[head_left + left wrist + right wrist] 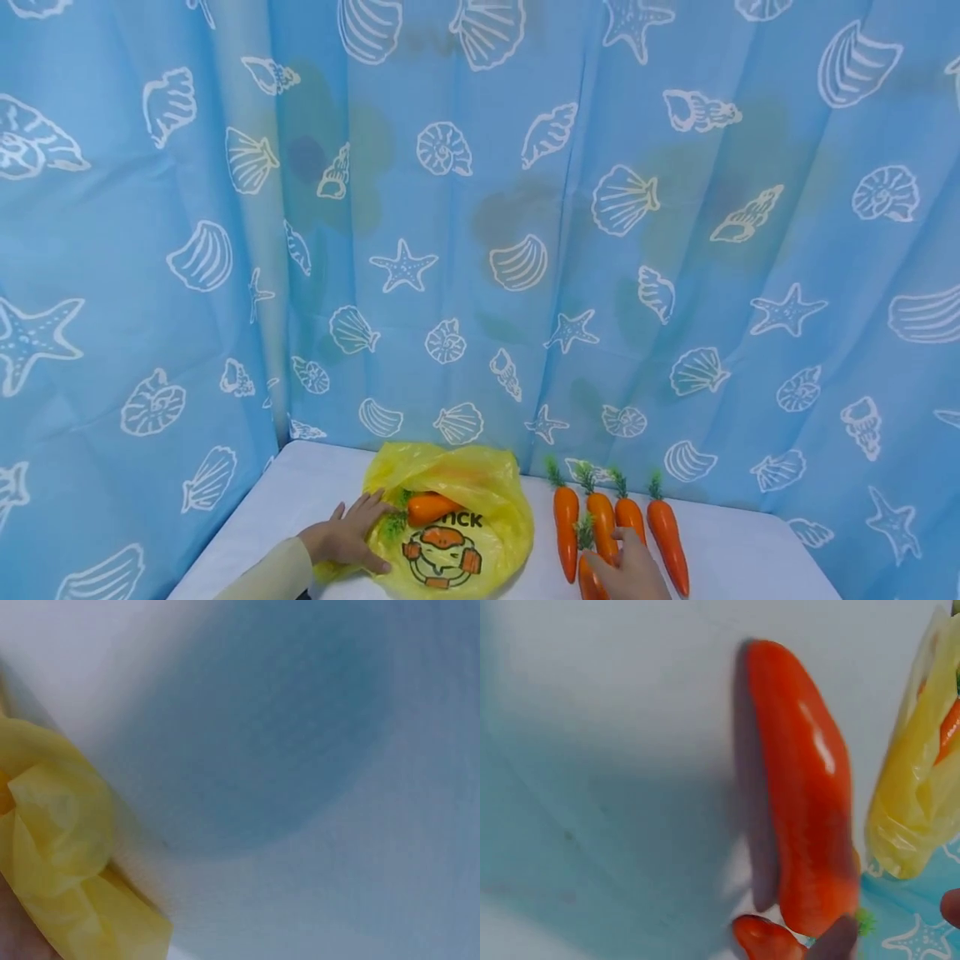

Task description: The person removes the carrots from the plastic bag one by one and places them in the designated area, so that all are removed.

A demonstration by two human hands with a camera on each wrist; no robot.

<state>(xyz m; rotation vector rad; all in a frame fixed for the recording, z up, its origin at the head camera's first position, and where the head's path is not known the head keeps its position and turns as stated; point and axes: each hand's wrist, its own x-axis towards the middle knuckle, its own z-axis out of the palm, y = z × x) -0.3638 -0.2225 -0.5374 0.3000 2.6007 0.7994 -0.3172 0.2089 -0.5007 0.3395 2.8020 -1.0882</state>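
A yellow plastic bag (513,533) with a printed cartoon face lies on the table, and an orange carrot (432,508) shows in its mouth, leafy top to the left. My left hand (348,533) rests at the bag's left edge with its fingers spread. To the right of the bag, my right hand (637,575) reaches over several carrots, thumb and forefinger apart, by the front carrot (590,583). In the right wrist view a fingertip meets the top end of a large carrot (802,780); the thumb stands off to the side. Most of the right palm is hidden.
More carrots with green tops lie side by side, the carrot (667,542) at the far right among them. The white table (720,542) ends at a blue curtain (480,367) printed with shells and starfish. Another curtain panel (142,292) hangs along the left.
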